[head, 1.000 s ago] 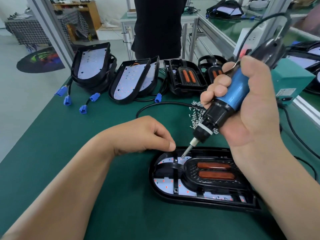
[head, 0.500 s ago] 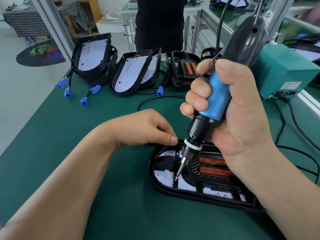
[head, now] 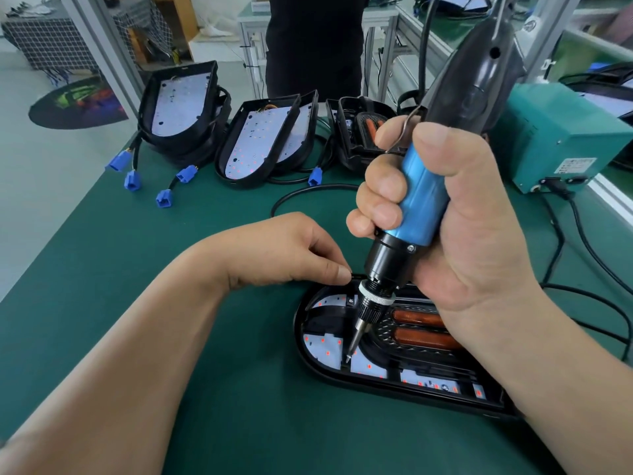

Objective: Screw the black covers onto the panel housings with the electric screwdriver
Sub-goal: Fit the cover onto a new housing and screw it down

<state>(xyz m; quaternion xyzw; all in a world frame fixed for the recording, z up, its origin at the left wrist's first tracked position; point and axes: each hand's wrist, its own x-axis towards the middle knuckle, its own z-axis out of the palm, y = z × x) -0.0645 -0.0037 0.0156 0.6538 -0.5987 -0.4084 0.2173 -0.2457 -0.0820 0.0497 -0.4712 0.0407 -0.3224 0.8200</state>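
A black oval panel housing point(head: 310, 366) lies on the green mat, its white LED board showing through the black cover point(head: 382, 341) seated in it. My right hand point(head: 479, 241) grips the blue-and-black electric screwdriver point(head: 424, 200), held nearly upright. Its bit tip point(head: 348, 360) touches the cover at the near left of the housing. My left hand point(head: 291, 252) has its fingers curled, and its thumb and fingertip pinch the housing's far rim. My right hand hides the housing's right part.
Several other housings point(head: 178, 108) with blue connectors point(head: 132, 180) lean at the table's back. A teal power box point(head: 561, 138) sits at the right, with black cables point(head: 561, 241) trailing from it. A person in black point(head: 315, 46) stands behind the table. The table edge runs along the left.
The screwdriver has swung from a tilt to nearly upright, and its bit moved from the cover's far side to its near-left part. My left hand stayed at the far rim.
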